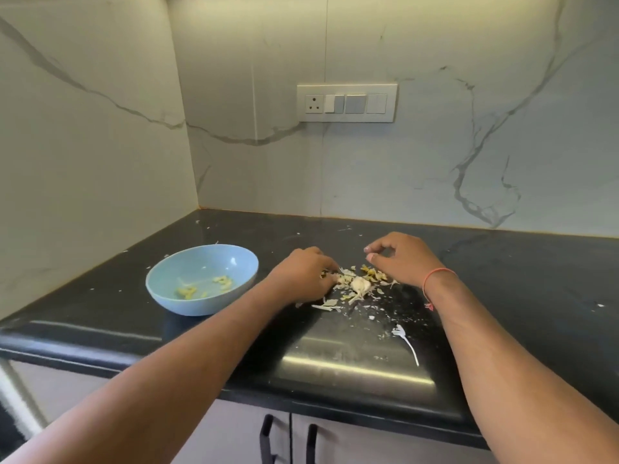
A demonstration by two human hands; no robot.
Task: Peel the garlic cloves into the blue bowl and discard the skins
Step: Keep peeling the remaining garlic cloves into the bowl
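- the blue bowl (201,279) sits on the black counter (502,279), left of the work area, with a few pale yellowish peeled cloves (204,286) lying in its bottom.
- just right of the bowl is a heap of garlic skins (355,279), and in its middle what looks like the remains of a garlic bulb (360,284) with its stalk pointing toward the near edge.
- the left hand (306,276) lies knuckles-up at the left edge of the heap, fingers curled down into the skins; it may be pinching a clove or a tuft of skin, but the fingertips are hidden, so i cannot tell what, if anything, it holds.
- the right hand (402,259) hovers just behind the heap, thumb and forefinger drawn close with a small gap between them and nothing visible in the pinch; the other fingers are loosely curled.
- the two hands are apart, one on each side of the heap.
- judged from this, the work is part done: some cloves are in the bowl, the bulb is not finished, and no skins have been cleared.
- the step in hand seems to be picking the next clove out of the heap.
- the next move calls for a fine fingertip grip on a small, slippery clove, keeping papery scraps out of the bowl.
- stray flakes are scattered across the counter, and a long white strip (407,343) lies near the front edge; all will need gathering.
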